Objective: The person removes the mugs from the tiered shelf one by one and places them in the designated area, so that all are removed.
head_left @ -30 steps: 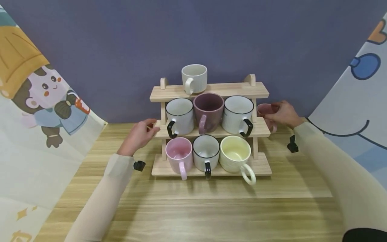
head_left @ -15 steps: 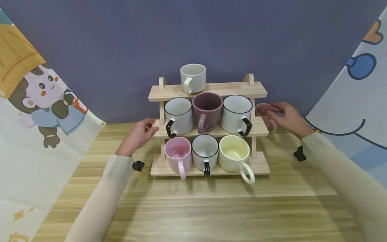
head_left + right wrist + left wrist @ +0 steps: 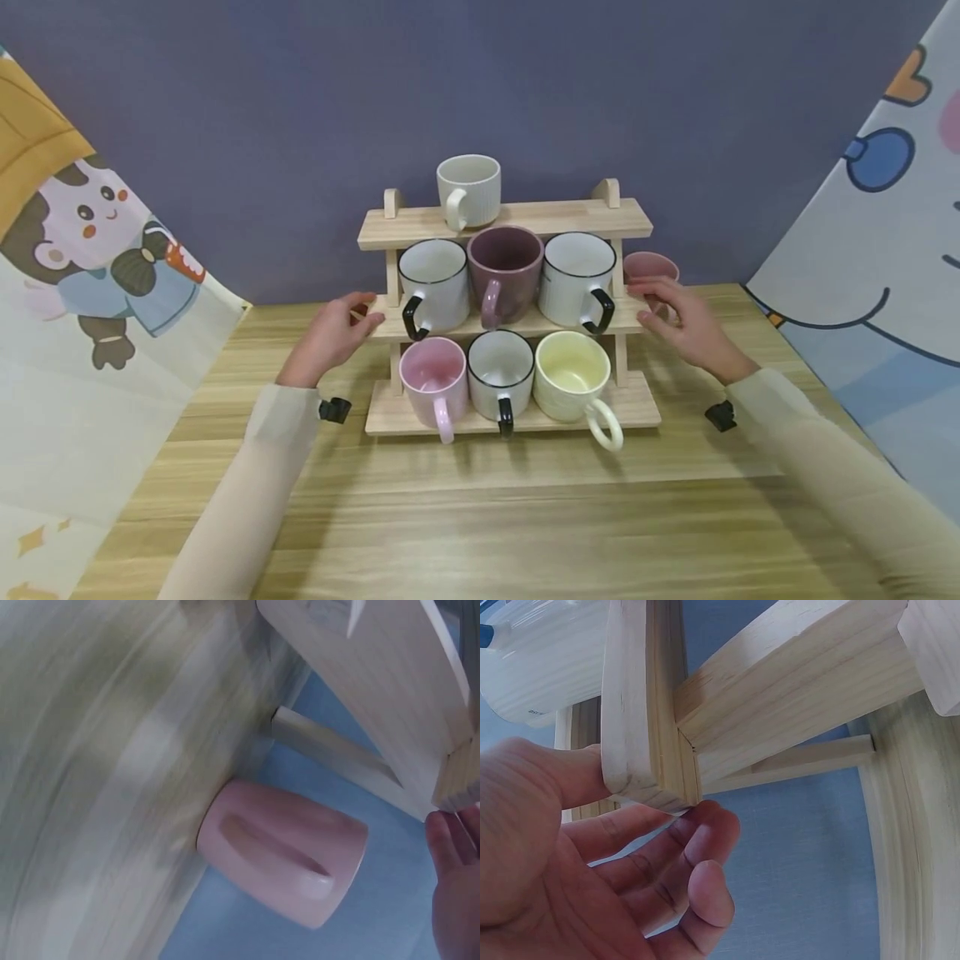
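A three-tier wooden display rack (image 3: 555,218) with mugs on it stands on the table. My left hand (image 3: 326,340) holds the left end of its middle shelf; in the left wrist view the thumb presses the board (image 3: 630,697) and curled fingers lie under it. At the right end of that shelf my right hand (image 3: 690,327) has thumb and fingers around the board's end. The right wrist view shows fingertips touching the board, with the thumb hidden. A pink mug (image 3: 285,847) stands on the table behind the right hand, apart from the fingers.
A white mug (image 3: 480,196) is on the top shelf. Two black-rimmed white mugs flank a purple mug (image 3: 510,287) on the middle shelf. Below are a pink mug (image 3: 431,387), a black-rimmed white mug (image 3: 501,383) and a yellow mug (image 3: 570,392). A dark backdrop (image 3: 300,125) rises behind.
My right hand has let go of the pink mug beside the rack and moved left and forward to the shelf's right end. The left hand stays on the left end.
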